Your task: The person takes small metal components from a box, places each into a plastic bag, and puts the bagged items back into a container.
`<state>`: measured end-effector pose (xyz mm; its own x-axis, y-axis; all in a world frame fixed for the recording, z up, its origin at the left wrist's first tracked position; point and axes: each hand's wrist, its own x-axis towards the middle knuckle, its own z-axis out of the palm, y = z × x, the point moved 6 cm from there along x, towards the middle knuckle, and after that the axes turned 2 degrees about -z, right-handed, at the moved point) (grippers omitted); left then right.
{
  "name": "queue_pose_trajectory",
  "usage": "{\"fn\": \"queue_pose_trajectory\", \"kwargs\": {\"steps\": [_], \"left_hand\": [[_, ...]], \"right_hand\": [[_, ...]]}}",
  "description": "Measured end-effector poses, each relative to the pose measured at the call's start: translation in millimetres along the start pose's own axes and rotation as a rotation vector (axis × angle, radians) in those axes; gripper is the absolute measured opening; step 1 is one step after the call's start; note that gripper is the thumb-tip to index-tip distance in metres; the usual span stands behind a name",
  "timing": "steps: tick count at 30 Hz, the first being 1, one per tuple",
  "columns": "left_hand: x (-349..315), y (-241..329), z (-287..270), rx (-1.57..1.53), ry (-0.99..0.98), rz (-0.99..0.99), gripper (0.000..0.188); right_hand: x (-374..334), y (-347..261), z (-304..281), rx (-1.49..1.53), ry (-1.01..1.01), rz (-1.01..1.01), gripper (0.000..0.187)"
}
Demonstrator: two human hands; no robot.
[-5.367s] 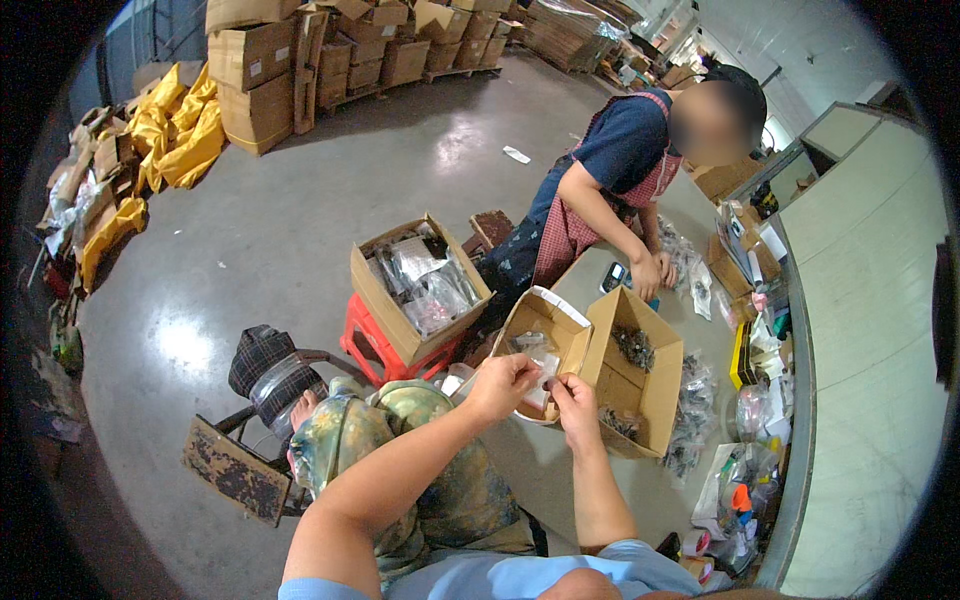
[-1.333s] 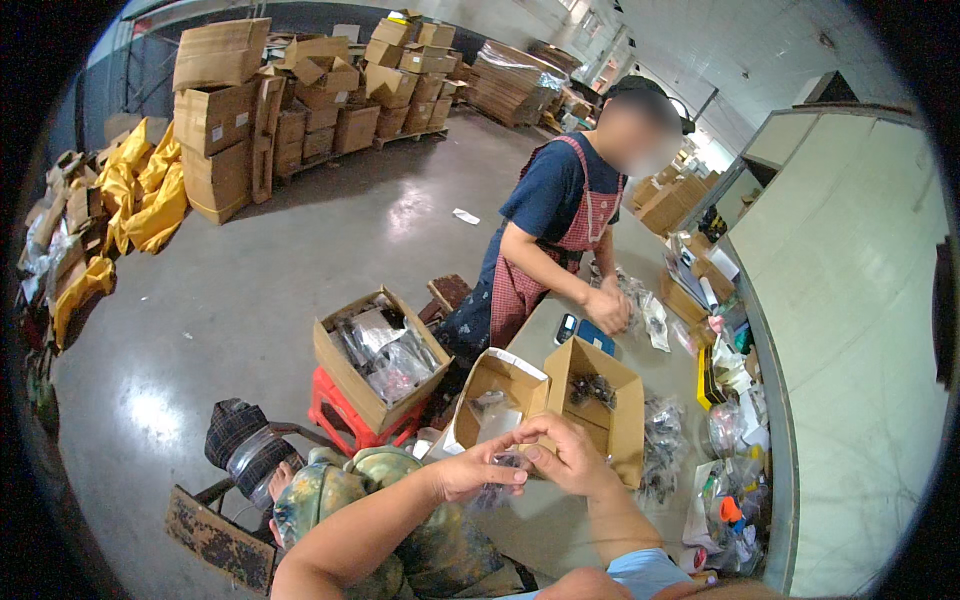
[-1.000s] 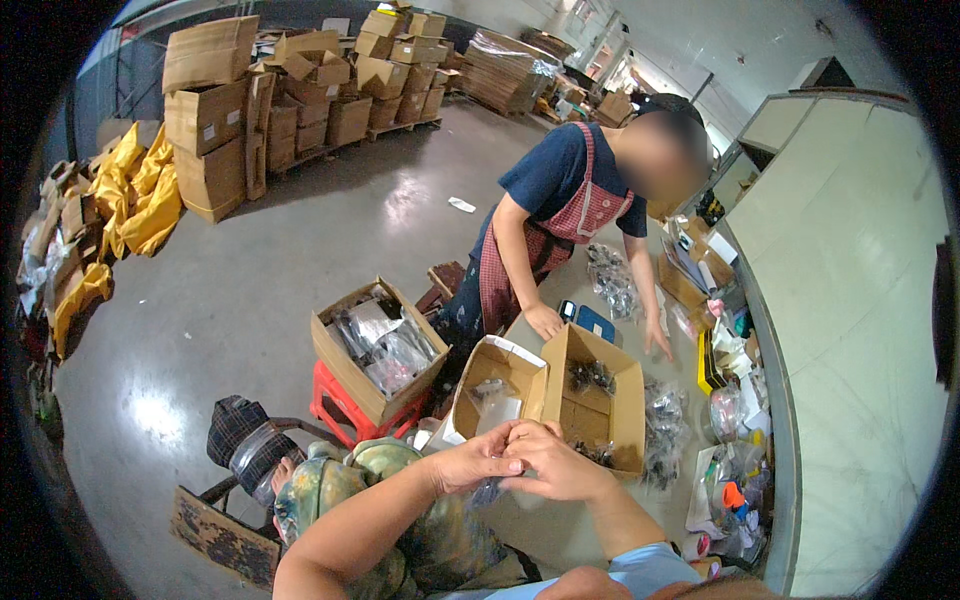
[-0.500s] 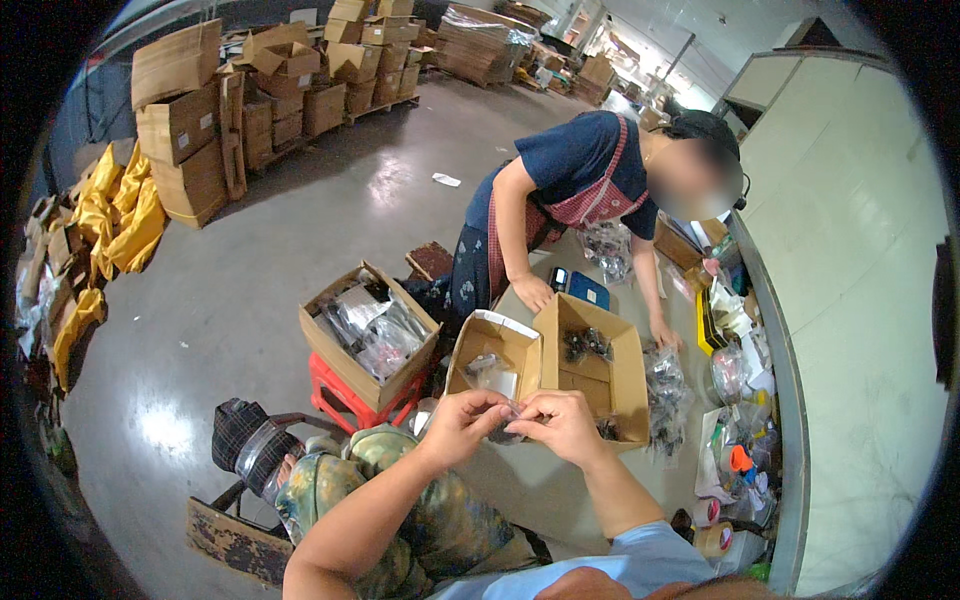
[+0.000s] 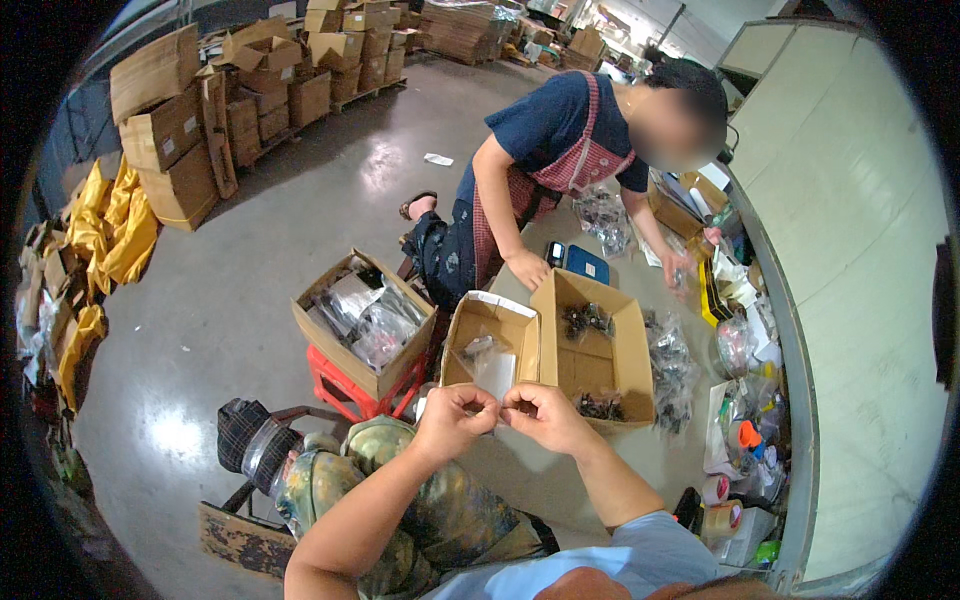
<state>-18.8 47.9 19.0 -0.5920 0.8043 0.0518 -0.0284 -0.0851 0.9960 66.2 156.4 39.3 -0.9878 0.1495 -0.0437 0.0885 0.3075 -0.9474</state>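
My left hand and my right hand meet at the fingertips above the table, just in front of two cardboard boxes. Both are closed in a pinch; what sits between the tips is too small and blurred to name. Past my fingers is the smaller open box, with a clear plastic bag and something white in it. To its right stands the larger open box, holding small dark parts in clear wrapping at the far end and more at the near end.
A co-worker leans over the table's far side, one hand by clear bags. Left, a carton of bagged goods rests on a red stool. Tape rolls and clutter line the right edge. A blue scale lies behind the boxes.
My hands have shifted slightly left, and the clear, dark-looking thing earlier seen between my fingers no longer shows. The co-worker's hand on the right has lifted from the bags and moved away from me.
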Motion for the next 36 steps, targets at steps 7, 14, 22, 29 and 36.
{"fn": "queue_pose_trajectory", "kwargs": {"steps": [7,14,22,29,36], "left_hand": [[3,-9,2,-0.029,-0.053,-0.024,0.013],[1,-8,7,0.014,-0.033,-0.044,0.011],[3,-15,-6,-0.285,0.103,-0.020,0.013],[10,-35,9,-0.185,0.076,-0.078,0.015],[14,-44,9,0.010,0.030,-0.115,0.021]], "right_hand": [[-1,4,-3,0.064,-0.003,0.047,0.005],[-3,5,-5,-0.058,0.009,-0.092,0.004],[-26,-5,-26,-0.161,0.145,-0.099,0.012],[-75,29,-97,-0.225,0.533,0.041,0.013],[-141,25,-244,-0.655,1.166,-0.024,0.015]]}}
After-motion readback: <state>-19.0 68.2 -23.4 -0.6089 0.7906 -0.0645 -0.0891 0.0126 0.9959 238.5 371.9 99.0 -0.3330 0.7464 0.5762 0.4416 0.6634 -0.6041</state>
